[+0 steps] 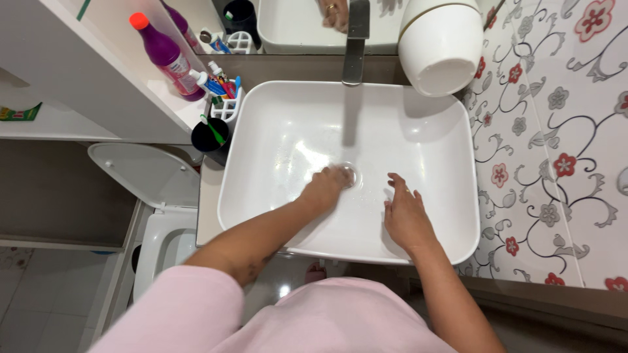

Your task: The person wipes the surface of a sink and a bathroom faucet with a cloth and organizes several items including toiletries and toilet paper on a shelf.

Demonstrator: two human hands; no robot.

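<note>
Now, left hand: I press gathered fingers, holding nothing, on the drain at the basin floor, to rub it.
Right hand: I rest it empty, fingers loosely spread, beside the drain for support.

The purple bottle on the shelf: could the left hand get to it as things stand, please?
Probably yes. The left hand is empty, down at the drain in the sink, and the purple bottle stands on the open shelf on that same side, with nothing between.
</note>
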